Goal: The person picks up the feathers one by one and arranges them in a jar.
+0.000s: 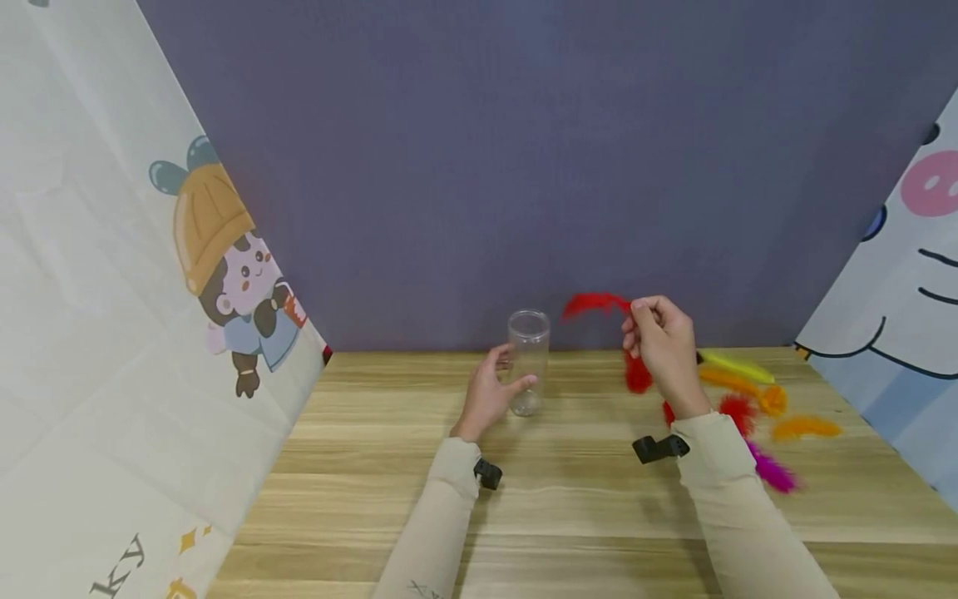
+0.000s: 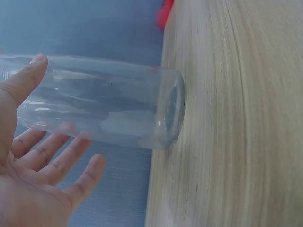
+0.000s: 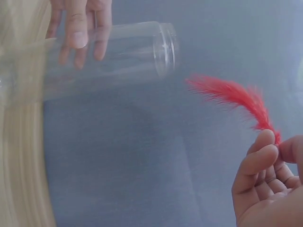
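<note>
A tall clear jar (image 1: pixel 530 353) with an open top stands upright on the wooden table, near its back edge. My left hand (image 1: pixel 488 398) holds it from the left, thumb in front and fingers around the far side; the left wrist view shows the jar's base (image 2: pixel 171 111) on the wood. To the right of the jar and above the table, my right hand (image 1: pixel 664 343) pinches a fluffy red feather (image 3: pixel 236 94) by its end between thumb and fingertips. The feather's free tip curves left toward the jar's rim (image 3: pixel 165 49), apart from it.
On the right of the table (image 1: pixel 569 516) lie loose feathers: a yellow one (image 1: pixel 737 367), an orange one (image 1: pixel 805 428), a magenta one (image 1: pixel 774 470) and fluffy red ones (image 1: pixel 739 412). A dark blue-grey panel (image 1: pixel 524 166) rises behind the table. Printed sheets hang at both sides.
</note>
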The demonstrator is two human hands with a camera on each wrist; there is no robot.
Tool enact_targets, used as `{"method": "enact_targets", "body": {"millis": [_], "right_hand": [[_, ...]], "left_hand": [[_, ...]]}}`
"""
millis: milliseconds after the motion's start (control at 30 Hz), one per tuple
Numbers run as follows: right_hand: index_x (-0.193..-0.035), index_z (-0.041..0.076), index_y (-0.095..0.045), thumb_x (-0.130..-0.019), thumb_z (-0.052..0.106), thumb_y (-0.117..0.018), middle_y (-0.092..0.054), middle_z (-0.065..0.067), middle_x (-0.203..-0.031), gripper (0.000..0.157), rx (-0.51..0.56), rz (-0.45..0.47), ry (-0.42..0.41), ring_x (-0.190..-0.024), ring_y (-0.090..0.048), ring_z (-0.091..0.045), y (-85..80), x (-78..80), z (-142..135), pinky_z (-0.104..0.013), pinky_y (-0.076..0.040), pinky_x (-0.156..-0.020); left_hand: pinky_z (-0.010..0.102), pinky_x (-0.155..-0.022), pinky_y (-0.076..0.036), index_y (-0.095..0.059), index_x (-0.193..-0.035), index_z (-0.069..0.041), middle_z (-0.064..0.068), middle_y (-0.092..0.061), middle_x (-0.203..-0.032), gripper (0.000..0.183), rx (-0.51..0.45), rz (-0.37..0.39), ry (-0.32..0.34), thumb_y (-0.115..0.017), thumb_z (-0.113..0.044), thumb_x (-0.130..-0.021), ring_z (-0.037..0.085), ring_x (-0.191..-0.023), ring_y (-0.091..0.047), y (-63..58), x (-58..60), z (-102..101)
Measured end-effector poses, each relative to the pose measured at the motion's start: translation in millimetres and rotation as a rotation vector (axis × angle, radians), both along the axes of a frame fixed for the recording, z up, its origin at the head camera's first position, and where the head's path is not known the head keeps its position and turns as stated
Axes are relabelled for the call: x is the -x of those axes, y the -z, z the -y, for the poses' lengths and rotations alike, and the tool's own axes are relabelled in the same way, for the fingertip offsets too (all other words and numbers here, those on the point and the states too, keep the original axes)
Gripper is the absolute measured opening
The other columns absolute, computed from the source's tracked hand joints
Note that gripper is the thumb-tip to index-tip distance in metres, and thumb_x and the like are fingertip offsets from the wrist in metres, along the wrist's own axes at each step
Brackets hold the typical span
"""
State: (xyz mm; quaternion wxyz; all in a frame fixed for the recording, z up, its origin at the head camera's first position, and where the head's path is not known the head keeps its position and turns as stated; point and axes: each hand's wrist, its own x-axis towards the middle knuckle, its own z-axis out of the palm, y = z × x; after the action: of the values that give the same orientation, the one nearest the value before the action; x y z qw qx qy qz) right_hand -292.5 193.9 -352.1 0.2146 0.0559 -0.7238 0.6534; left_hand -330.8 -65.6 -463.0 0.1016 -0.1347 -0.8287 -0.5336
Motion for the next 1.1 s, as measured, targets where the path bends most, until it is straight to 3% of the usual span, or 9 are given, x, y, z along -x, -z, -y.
{"method": "enact_targets", "body": {"millis": [267,467,800,1100], "right_hand": [[-0.104,0.007,-0.061,-0.107,0.029,-0.055,-0.065,-0.001,-0.078,0.023,0.037,0.016,-0.043,-0.056,-0.059,-0.009,-6.8,4.7,4,-0.023,-0.051,-0.048],[-0.104,0.002,-0.060,-0.106,0.029,-0.057,-0.065,-0.001,-0.077,0.026,0.057,0.023,-0.094,-0.055,-0.059,-0.008,-9.6,7.6,8,-0.021,-0.050,-0.047],[-0.105,-0.002,-0.059,-0.107,0.025,-0.055,-0.064,-0.003,-0.076,0.027,0.032,0.044,-0.118,-0.055,-0.058,-0.008,-10.6,13.0,12,-0.021,-0.049,-0.046],[-0.104,0.000,-0.059,-0.107,0.026,-0.054,-0.064,0.005,-0.073,0.026,-0.020,0.073,-0.140,-0.056,-0.058,-0.007,-9.9,15.2,14,-0.021,-0.050,-0.049]], "left_hand": [[0.055,-0.103,-0.052,-0.051,-0.148,-0.006,0.022,-0.056,-0.137,0.073,-0.012,-0.027,0.034,-0.084,-0.028,-0.086,0.036,-0.124,-0.060,2.2,2.0,1],[0.055,-0.103,-0.052,-0.050,-0.148,-0.006,0.024,-0.055,-0.137,0.073,0.004,-0.030,0.048,-0.084,-0.027,-0.087,0.036,-0.124,-0.060,2.9,3.9,1],[0.051,-0.102,-0.053,-0.052,-0.146,-0.007,0.015,-0.058,-0.142,0.070,-0.014,-0.032,0.060,-0.083,-0.027,-0.087,0.034,-0.123,-0.062,2.8,4.3,1],[0.053,-0.101,-0.053,-0.052,-0.146,-0.006,0.020,-0.058,-0.142,0.070,0.014,-0.029,0.107,-0.083,-0.028,-0.088,0.035,-0.125,-0.062,1.6,5.0,1]]}}
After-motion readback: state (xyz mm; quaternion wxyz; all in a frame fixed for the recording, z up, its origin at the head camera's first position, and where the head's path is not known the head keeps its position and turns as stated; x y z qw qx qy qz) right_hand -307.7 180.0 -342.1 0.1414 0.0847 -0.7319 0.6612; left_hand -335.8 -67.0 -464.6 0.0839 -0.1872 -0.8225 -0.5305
